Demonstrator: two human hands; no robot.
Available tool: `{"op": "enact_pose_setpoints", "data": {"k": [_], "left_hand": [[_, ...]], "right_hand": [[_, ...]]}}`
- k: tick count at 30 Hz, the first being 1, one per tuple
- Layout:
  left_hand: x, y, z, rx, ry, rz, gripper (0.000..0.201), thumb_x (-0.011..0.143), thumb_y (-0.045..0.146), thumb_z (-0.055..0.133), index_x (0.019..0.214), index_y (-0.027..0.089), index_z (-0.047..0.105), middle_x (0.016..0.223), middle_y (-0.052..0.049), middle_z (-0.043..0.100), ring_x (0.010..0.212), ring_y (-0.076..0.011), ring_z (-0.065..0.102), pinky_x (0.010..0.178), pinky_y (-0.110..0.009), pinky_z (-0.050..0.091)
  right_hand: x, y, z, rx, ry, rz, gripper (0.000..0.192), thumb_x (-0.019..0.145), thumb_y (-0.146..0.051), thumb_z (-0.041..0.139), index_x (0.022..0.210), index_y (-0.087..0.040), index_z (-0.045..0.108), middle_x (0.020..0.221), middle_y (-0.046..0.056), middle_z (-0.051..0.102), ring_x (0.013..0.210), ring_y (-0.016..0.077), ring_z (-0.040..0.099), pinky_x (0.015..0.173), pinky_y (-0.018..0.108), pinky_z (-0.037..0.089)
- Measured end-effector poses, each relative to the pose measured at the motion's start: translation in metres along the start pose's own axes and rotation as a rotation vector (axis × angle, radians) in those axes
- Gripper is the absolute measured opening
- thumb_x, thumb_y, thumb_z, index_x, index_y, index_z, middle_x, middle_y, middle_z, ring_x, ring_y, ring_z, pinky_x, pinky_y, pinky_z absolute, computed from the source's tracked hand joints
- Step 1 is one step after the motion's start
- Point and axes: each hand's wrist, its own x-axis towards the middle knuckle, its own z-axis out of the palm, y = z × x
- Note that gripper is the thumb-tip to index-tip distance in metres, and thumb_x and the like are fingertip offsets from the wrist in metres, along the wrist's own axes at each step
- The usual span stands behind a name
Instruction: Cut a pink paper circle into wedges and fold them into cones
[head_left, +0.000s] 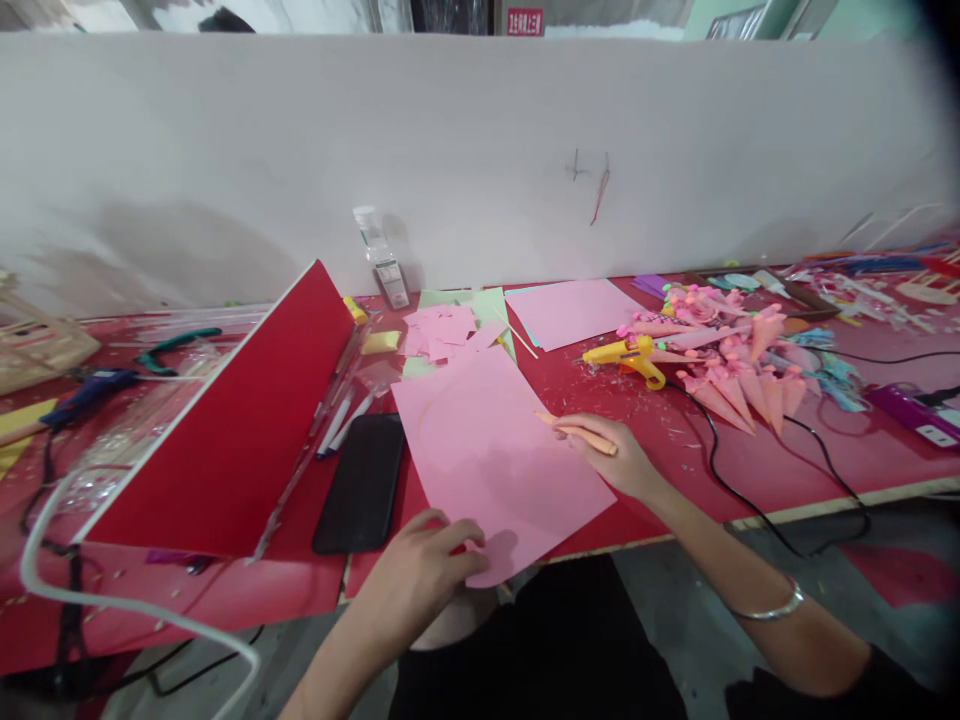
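One smooth pink rectangular paper sheet (pixel 495 460), long axis running away from the bench (pixel 787 470) edge, is pinned by the left hand (pixel 424 568); a slender orange pencil (pixel 581 433), pointing left, is pinched by the right hand (pixel 611 455).

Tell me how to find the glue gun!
Look at the red table, to the right of the big pink sheet under the person's hands. Just beyond the right hand lies the glue gun, beside a pile of pink cones. It's the only bright yellow tool there.
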Motion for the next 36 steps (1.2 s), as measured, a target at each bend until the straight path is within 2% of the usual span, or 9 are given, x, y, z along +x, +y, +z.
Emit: {"op": "enact_pose_setpoints", "data": {"k": [3,5,10,14,19,22,24,29,36], "left_hand": [[-0.013,-0.012,-0.007,-0.028,0.1,-0.064,0.037,0.074,0.0,0.042,0.084,0.03,0.062,0.098,0.006,0.064,0.081,-0.0099,0.056,0.081,-0.027,0.04],[-0.018,-0.021,-0.007,0.025,0.134,-0.128,0.041,0.071,-0.003,0.039,0.082,0.029,0.063,0.098,0.005,0.064,0.083,-0.0106,0.057,0.082,-0.028,0.039],[-0.028,-0.038,0.002,0.28,0.165,-0.345,0.032,0.077,0.007,0.04,0.089,0.027,0.063,0.11,0.0,0.06,0.081,-0.0153,0.059,0.077,-0.033,0.043],[-0.032,-0.039,0.007,0.384,0.147,-0.379,0.033,0.08,0.009,0.036,0.097,0.023,0.061,0.108,-0.004,0.061,0.077,-0.0154,0.06,0.079,-0.034,0.044],[-0.025,-0.029,0.005,0.358,0.103,-0.413,0.036,0.079,0.008,0.035,0.1,0.023,0.06,0.107,-0.002,0.063,0.078,-0.0148,0.063,0.069,-0.027,0.047],[-0.011,-0.018,0.007,0.386,0.145,-0.539,0.036,0.081,0.017,0.037,0.112,0.023,0.054,0.116,-0.005,0.058,0.067,-0.0143,0.063,0.055,-0.026,0.047],[-0.001,-0.011,0.012,0.417,0.157,-0.589,0.038,0.083,0.023,0.037,0.119,0.021,0.048,0.122,-0.009,0.052,0.062,-0.0143,0.062,0.054,-0.027,0.047],[0.011,-0.008,0.032,0.433,0.123,-0.594,0.037,0.084,0.024,0.035,0.118,0.016,0.049,0.125,-0.014,0.049,0.063,-0.0149,0.063,0.065,-0.032,0.048],[0.009,-0.01,0.038,0.417,0.166,-0.592,0.037,0.085,0.021,0.033,0.117,0.015,0.051,0.125,-0.014,0.05,0.069,-0.0175,0.064,0.066,-0.033,0.048]], "right_hand": [[-0.003,-0.005,0.005,-0.111,-0.17,-0.108,0.027,0.08,-0.025,0.049,0.105,-0.025,0.06,0.107,0.005,0.062,0.1,0.0205,0.056,0.088,0.036,0.043],[-0.008,-0.006,0.01,-0.205,-0.221,-0.135,0.028,0.082,-0.026,0.047,0.107,-0.026,0.059,0.109,0.005,0.062,0.102,0.0202,0.056,0.089,0.037,0.043],[-0.023,-0.008,0.02,-0.389,-0.257,-0.182,0.034,0.084,-0.027,0.044,0.118,-0.028,0.052,0.11,0.005,0.062,0.098,0.0202,0.058,0.084,0.035,0.046],[-0.024,-0.016,0.02,-0.301,-0.224,-0.189,0.028,0.083,-0.026,0.046,0.109,-0.026,0.057,0.103,0.005,0.063,0.094,0.0196,0.059,0.082,0.033,0.046],[0.015,-0.022,0.028,0.022,-0.046,-0.06,0.017,0.079,-0.031,0.051,0.09,-0.022,0.061,0.088,0.005,0.064,0.083,0.0189,0.061,0.075,0.031,0.048],[0.055,-0.015,0.048,0.364,-0.034,0.065,0.019,0.076,-0.037,0.053,0.085,-0.02,0.058,0.081,0.003,0.064,0.075,0.0162,0.063,0.071,0.03,0.05],[0.083,-0.007,0.063,0.465,-0.03,0.11,0.022,0.073,-0.04,0.055,0.081,-0.019,0.057,0.078,0.002,0.064,0.069,0.0146,0.063,0.068,0.029,0.051],[0.125,0.018,0.091,0.466,-0.011,0.123,0.026,0.071,-0.044,0.054,0.074,-0.018,0.056,0.068,0.002,0.063,0.06,0.0128,0.061,0.057,0.024,0.05],[0.123,0.02,0.093,0.438,-0.096,0.084,0.028,0.074,-0.043,0.052,0.08,-0.017,0.061,0.076,0.003,0.065,0.066,0.013,0.06,0.059,0.024,0.049]]}}
